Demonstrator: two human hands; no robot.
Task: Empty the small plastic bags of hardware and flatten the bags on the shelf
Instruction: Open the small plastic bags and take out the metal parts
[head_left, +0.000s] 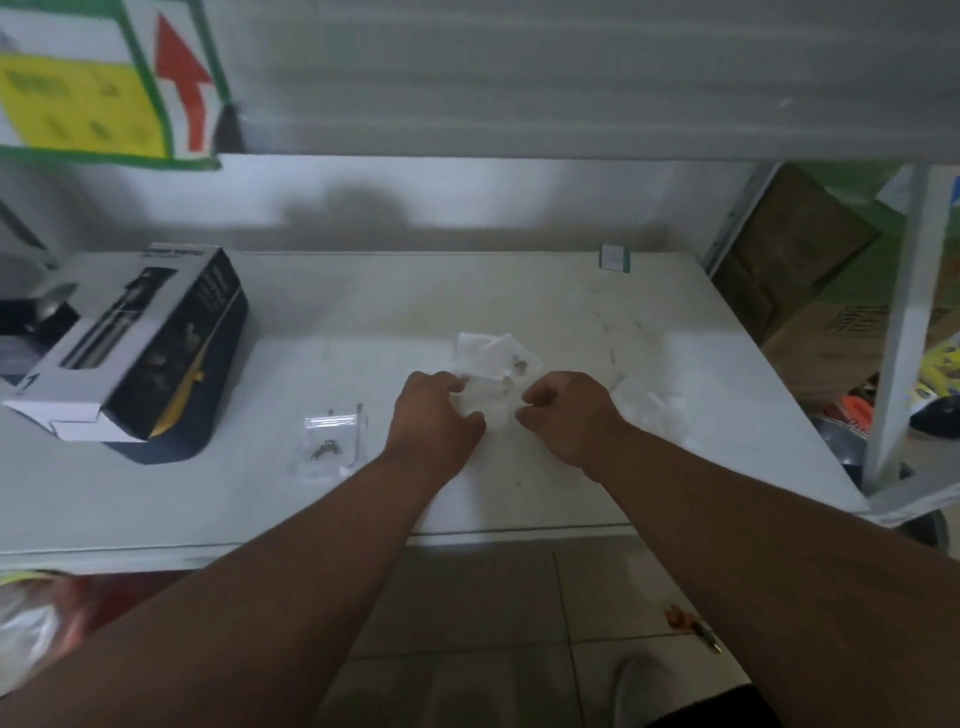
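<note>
On the white shelf (519, 291) a small clear plastic bag (493, 408) lies between my two hands. My left hand (434, 415) pinches its left side with curled fingers, and my right hand (566, 410) pinches its right side. Just behind them lie more clear bags (493, 353), one with small dark hardware inside. Another crumpled clear bag (649, 408) lies to the right of my right hand. To the left lies a separate bag (327, 441) with a bent metal piece in it.
An opened dark product box (135, 343) lies on the shelf's left part. A small white and green card (615, 258) leans against the back wall. An upper shelf hangs overhead. Cardboard boxes (810, 291) stand beyond the white right upright (898, 322).
</note>
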